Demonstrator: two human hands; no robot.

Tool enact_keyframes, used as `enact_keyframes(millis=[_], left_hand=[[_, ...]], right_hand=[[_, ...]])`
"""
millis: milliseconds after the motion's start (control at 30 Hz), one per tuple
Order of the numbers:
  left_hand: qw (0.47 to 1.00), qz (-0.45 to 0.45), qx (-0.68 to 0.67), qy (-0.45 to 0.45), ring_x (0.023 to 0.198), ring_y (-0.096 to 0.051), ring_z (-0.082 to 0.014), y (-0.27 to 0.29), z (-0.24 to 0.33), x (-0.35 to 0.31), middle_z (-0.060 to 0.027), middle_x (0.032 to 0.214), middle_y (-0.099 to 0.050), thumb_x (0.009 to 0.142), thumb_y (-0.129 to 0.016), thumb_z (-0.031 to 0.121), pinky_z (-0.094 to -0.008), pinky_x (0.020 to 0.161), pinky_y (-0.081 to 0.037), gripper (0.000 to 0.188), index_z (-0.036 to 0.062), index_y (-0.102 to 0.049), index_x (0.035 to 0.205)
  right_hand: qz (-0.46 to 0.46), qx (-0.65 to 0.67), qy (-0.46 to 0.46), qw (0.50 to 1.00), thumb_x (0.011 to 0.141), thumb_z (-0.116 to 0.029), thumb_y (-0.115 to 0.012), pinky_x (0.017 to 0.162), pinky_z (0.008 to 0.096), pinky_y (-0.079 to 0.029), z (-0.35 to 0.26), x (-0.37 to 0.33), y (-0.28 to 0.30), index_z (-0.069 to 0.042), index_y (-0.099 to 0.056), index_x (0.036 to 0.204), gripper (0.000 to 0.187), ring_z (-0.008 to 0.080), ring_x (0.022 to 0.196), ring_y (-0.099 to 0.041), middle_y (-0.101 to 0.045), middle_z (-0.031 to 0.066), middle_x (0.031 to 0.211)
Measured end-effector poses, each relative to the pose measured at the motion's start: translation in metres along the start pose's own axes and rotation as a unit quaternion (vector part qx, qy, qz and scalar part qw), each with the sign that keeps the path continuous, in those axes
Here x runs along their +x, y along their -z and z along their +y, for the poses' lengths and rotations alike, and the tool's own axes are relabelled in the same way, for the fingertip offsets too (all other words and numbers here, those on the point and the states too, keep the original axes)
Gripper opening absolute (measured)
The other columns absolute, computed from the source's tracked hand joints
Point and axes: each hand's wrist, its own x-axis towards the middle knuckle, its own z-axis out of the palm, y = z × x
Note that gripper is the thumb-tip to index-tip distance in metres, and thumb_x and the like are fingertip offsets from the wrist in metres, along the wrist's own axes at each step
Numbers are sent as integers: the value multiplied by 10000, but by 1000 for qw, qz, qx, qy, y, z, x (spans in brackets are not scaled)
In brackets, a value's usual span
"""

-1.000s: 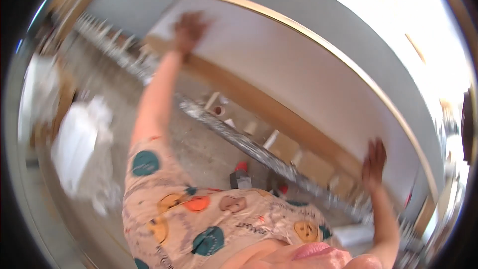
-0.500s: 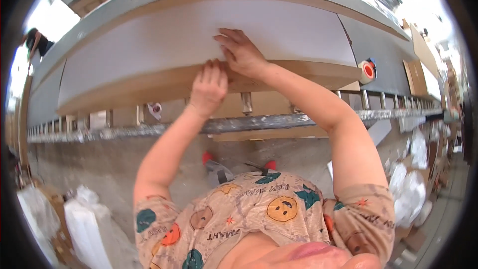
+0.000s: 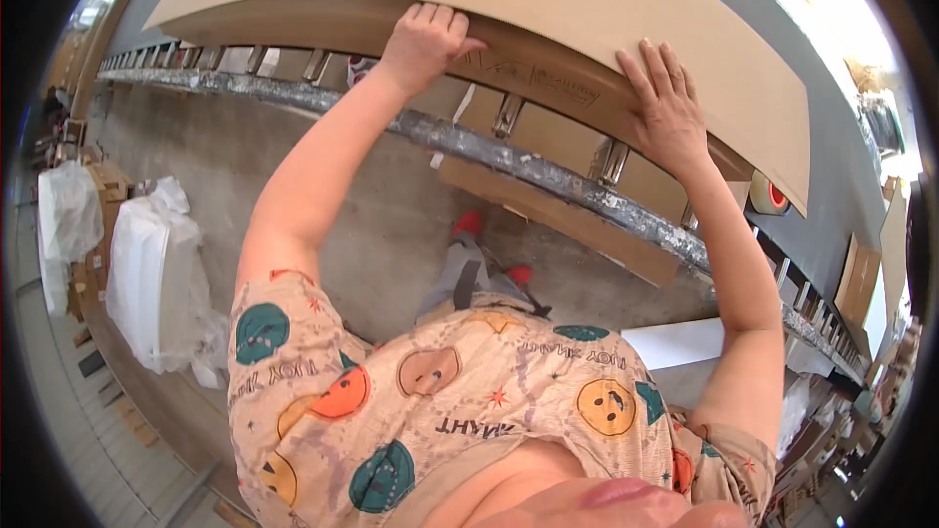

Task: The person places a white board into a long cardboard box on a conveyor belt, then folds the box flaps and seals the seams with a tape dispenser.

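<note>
A long brown cardboard box (image 3: 548, 81) lies along the conveyor's near side, its printed top flap (image 3: 548, 0) folded down over it. My left hand (image 3: 428, 44) is closed over the flap's near edge, knuckles up and thumb pointing right along the box's front side. Farther right, my right hand (image 3: 670, 108) rests at the same edge, fingers stretched out over the flap and thumb toward the box's side. The box's contents are hidden beneath the flap.
Metal rollers (image 3: 507, 115) and a paint-spattered rail (image 3: 548, 171) run between me and the box. A tape roll (image 3: 770, 198) sits near the flap's right corner. White plastic-wrapped pieces (image 3: 152, 274) stand on the floor at left. A small cardboard piece (image 3: 858, 279) stands at far right.
The flap now covers the white surface that showed inside the box. My hands have moved apart, the left to the flap's edge and the right farther right. The view has turned.
</note>
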Motion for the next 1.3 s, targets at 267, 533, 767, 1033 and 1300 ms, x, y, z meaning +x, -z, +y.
enact_keyframes(millis=[267, 533, 767, 1033, 1300], left_hand=[[992, 78, -96, -19, 1195, -479, -245, 14, 108, 54, -102, 1259, -529, 771, -672, 286, -394, 989, -375, 509, 82, -539, 1218], [988, 79, -130, -23, 1226, -441, -298, -23, 115, 57, -123, 1306, -484, 769, -644, 422, -442, 1036, -337, 635, 79, -482, 1279], [989, 68, -133, -4, 1205, -472, -311, -18, 112, 48, -104, 1281, -519, 746, -657, 417, -458, 1042, -331, 587, 96, -549, 1226], [981, 94, -169, 25, 1204, -471, -332, -32, 119, 55, -106, 1246, -549, 748, -666, 363, -521, 1044, -319, 527, 80, -585, 1186], [979, 101, -176, 34, 1169, -521, -263, -18, 122, 56, -39, 1198, -602, 725, -703, 382, -464, 1048, -327, 482, 106, -640, 1115]], right_hand=[[85, 25, 11, 996, 800, -184, -636, 1101, 429, -275, -14, 6, -11, -244, -286, 1437, 729, 318, 1357, -282, -324, 90, 1461], [-176, 526, -240, 797, 945, -366, -413, 1115, 404, -238, 65, 40, 32, -67, -438, 1356, 508, 310, 1377, -250, -354, 150, 1447], [30, 80, -176, 981, 958, -431, -282, 1124, 460, -151, 44, 66, -39, -101, -309, 1430, 576, 346, 1376, -225, -280, 168, 1478], [49, 96, -296, 949, 940, -397, -318, 1098, 464, -232, 119, 209, -71, -24, -434, 1324, 548, 344, 1309, -353, -425, 215, 1369], [-61, 164, -308, 935, 950, -336, -304, 1088, 485, -244, 116, 180, -31, 27, -491, 1226, 493, 378, 1279, -381, -466, 248, 1317]])
